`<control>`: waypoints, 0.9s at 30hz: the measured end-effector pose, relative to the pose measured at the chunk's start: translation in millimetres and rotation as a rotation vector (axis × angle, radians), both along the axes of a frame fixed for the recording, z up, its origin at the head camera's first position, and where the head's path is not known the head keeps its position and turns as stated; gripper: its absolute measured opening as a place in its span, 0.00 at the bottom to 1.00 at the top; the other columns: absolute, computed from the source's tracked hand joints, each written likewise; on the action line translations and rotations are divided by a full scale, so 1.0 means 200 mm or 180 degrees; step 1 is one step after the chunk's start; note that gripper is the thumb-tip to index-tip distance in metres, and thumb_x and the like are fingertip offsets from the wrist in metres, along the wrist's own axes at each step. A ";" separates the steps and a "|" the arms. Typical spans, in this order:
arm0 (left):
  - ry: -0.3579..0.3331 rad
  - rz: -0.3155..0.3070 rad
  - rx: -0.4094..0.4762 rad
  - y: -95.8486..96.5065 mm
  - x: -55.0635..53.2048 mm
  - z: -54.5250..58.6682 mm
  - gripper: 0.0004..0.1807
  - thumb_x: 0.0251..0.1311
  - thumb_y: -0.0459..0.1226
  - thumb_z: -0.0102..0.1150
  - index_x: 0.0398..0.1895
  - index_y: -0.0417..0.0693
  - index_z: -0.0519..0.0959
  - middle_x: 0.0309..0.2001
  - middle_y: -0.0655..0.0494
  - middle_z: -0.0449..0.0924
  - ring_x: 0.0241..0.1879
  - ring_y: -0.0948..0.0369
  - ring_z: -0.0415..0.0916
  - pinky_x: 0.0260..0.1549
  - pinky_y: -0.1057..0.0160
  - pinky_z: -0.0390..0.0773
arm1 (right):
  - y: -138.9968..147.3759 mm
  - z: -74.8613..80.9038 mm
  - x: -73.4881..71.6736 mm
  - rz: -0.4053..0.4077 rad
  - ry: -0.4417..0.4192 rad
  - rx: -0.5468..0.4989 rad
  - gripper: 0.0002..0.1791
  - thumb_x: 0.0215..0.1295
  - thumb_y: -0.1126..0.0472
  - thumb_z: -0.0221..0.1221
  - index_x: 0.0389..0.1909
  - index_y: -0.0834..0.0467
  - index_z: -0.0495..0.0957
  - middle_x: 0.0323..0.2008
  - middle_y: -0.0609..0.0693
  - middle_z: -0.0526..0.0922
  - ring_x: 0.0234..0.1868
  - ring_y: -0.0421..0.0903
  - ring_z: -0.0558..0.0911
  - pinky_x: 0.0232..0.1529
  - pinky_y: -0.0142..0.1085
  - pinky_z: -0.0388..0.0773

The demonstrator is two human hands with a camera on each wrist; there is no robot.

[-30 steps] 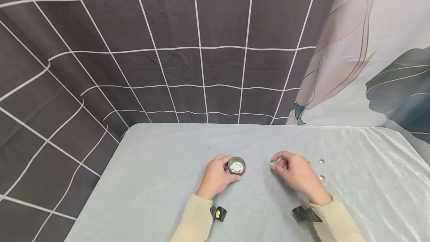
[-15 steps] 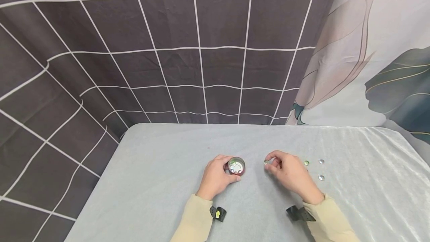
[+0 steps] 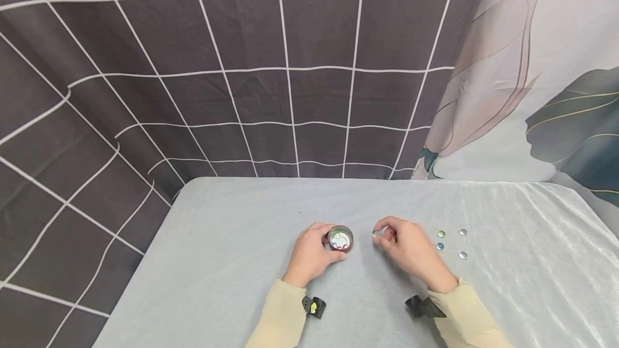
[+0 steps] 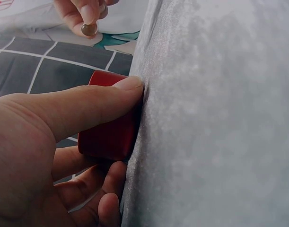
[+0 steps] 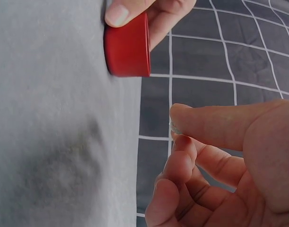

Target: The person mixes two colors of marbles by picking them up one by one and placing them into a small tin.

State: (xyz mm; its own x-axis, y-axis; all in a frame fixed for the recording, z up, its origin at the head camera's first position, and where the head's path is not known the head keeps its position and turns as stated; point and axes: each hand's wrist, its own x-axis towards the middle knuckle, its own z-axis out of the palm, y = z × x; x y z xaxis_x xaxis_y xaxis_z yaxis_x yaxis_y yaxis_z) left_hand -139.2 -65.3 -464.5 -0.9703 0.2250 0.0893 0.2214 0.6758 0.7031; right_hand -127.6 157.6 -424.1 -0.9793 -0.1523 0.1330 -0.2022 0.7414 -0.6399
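Observation:
My left hand grips a small round red tin that stands upright on the table, thumb on one side and fingers round the other. Its open top shows in the head view, with a shiny inside and several glass gems near the wall. Right of the tin, my right hand pinches a small clear glass gem between thumb and index finger, above the cloth. In the right wrist view only the edge of that gem shows between the fingertips.
Several glass gems lie on the table to the right: a green gem, a blue gem and clear gems. A pale grey cloth covers the table. A dark checked curtain hangs behind it.
My right hand has moved left toward the tin with the pinched gem, uncovering the green and blue gems behind it. My left hand and the tin have stayed still.

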 end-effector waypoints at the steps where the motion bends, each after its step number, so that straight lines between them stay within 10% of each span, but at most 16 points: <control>1: -0.0001 0.0000 0.0001 0.00 0.00 0.00 0.29 0.43 0.39 0.82 0.52 0.44 0.84 0.47 0.55 0.82 0.44 0.59 0.78 0.47 0.56 0.76 | 0.00 0.00 0.00 0.0007 -0.0004 0.0002 0.06 0.60 0.64 0.68 0.37 0.56 0.82 0.19 0.39 0.73 0.20 0.37 0.69 0.24 0.33 0.67; 27: 0.0023 -0.0016 -0.0019 0.00 -0.01 0.00 0.29 0.43 0.39 0.82 0.52 0.44 0.84 0.48 0.53 0.82 0.46 0.57 0.79 0.49 0.55 0.76 | -0.12 -0.03 -0.01 0.0089 -0.0053 -0.0109 0.06 0.59 0.63 0.69 0.36 0.55 0.83 0.19 0.38 0.74 0.19 0.36 0.70 0.24 0.33 0.68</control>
State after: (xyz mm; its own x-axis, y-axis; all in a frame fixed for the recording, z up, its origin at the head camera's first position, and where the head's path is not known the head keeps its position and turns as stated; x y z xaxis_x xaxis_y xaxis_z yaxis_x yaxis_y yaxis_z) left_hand -140.3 -64.3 -464.1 -0.9685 0.2304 0.0949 0.2299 0.6789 0.6974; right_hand -129.3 133.1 -429.3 -0.9768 -0.1754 0.1225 -0.2118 0.7131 -0.6683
